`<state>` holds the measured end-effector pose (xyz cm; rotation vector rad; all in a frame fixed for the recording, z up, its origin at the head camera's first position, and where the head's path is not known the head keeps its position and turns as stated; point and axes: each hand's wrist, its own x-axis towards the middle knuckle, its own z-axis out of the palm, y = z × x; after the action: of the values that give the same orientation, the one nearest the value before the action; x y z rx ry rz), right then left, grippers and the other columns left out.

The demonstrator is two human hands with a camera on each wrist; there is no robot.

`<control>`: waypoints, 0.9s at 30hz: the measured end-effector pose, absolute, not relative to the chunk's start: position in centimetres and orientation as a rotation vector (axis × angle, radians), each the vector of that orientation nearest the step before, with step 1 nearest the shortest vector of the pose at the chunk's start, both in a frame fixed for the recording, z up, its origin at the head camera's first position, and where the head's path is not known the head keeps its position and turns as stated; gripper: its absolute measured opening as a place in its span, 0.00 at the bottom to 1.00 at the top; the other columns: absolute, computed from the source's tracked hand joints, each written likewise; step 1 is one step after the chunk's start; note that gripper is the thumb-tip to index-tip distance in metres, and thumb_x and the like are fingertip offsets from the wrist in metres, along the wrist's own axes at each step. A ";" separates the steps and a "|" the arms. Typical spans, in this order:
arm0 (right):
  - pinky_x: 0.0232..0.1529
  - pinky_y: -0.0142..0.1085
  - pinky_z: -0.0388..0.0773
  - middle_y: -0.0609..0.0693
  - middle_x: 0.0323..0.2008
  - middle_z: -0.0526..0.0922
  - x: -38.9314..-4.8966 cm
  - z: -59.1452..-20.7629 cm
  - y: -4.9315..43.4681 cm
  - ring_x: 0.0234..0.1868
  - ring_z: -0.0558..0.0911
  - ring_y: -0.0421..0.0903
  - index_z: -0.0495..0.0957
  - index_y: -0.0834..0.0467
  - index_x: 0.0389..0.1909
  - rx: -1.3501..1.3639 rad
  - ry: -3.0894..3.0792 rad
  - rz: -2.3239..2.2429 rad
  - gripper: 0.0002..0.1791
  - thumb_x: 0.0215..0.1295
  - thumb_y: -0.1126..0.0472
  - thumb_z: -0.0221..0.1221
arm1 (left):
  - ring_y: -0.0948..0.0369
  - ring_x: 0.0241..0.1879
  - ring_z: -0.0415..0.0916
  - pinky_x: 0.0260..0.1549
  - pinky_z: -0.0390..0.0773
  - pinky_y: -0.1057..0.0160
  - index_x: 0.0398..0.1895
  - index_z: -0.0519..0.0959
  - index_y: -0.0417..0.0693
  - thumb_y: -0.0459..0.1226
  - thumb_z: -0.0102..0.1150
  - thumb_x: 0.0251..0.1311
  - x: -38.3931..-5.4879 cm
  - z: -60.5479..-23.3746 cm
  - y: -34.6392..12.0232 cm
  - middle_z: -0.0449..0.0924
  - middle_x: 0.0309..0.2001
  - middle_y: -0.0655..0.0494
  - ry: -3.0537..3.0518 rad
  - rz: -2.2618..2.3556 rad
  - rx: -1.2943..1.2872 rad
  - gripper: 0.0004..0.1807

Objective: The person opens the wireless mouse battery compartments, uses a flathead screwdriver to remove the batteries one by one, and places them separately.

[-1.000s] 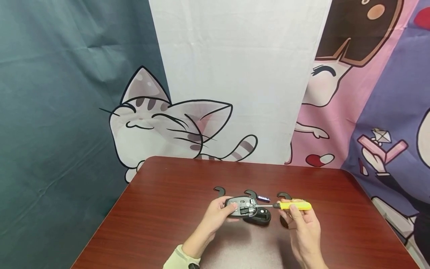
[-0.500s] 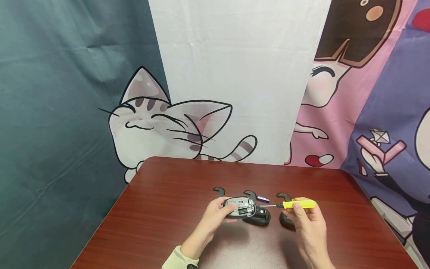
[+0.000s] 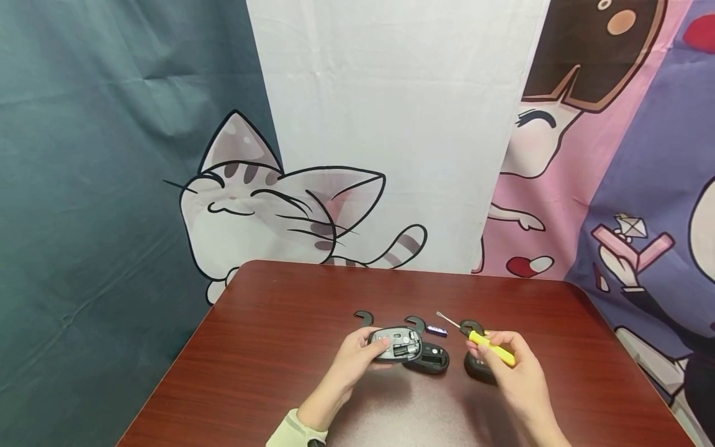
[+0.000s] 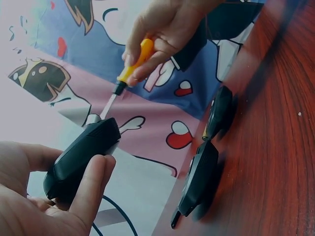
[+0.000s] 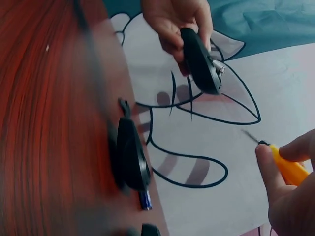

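Observation:
My left hand grips a black computer mouse, underside up, thumb on its grey base. The battery bay is uncovered, and a silvery battery juts above the base in the right wrist view. To the right, my right hand holds a screwdriver by its yellow handle. Its thin metal blade slants up and left, apart from the mouse in the head view. Behind the held mouse, a second mouse lies bottom up on the table. A third mouse is partly hidden by the right hand.
On the brown table, a curved black cover lies at the left. Another curved cover sits beside a loose battery. One more cover is by the screwdriver. A printed cloth hangs behind the table.
The screwdriver's tip has come away from the held mouse. My right hand has moved right and tilted the blade upward. My left hand and its mouse have shifted slightly left.

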<state>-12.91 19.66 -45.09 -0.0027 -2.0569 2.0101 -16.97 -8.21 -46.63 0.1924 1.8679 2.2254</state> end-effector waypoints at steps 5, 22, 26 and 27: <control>0.45 0.24 0.85 0.52 0.48 0.82 -13.1 -45.4 20.2 0.43 0.87 0.33 0.72 0.66 0.64 0.032 -2.319 1.727 0.21 0.74 0.65 0.57 | 0.54 0.40 0.87 0.41 0.89 0.57 0.59 0.73 0.27 0.35 0.59 0.69 -17.0 -46.7 -8.2 0.86 0.44 0.43 1.880 2.213 0.200 0.21; 0.27 0.32 0.84 0.56 0.33 0.81 -13.8 -46.6 22.6 0.26 0.80 0.37 0.71 0.66 0.54 0.036 -2.558 1.376 0.13 0.81 0.61 0.47 | 0.55 0.41 0.87 0.42 0.89 0.58 0.59 0.73 0.26 0.35 0.59 0.68 -16.9 -46.4 -8.4 0.85 0.46 0.42 1.878 2.202 0.212 0.22; 0.26 0.30 0.81 0.53 0.29 0.79 -13.8 -46.5 23.6 0.25 0.78 0.38 0.70 0.65 0.60 -0.038 -2.662 1.293 0.16 0.80 0.60 0.50 | 0.56 0.40 0.87 0.41 0.89 0.58 0.59 0.73 0.26 0.35 0.60 0.68 -16.9 -46.3 -8.4 0.86 0.45 0.42 1.876 2.203 0.204 0.22; 0.27 0.30 0.80 0.52 0.28 0.79 -13.9 -46.4 23.9 0.26 0.79 0.38 0.69 0.65 0.62 -0.053 -2.692 1.268 0.18 0.80 0.59 0.50 | 0.56 0.40 0.87 0.41 0.89 0.59 0.58 0.73 0.27 0.35 0.60 0.68 -16.9 -46.3 -8.4 0.86 0.44 0.43 1.875 2.204 0.202 0.22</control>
<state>-13.88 23.85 -46.43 -0.0527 -2.6915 1.2681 -16.91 -8.36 -46.34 0.2020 1.8750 2.2035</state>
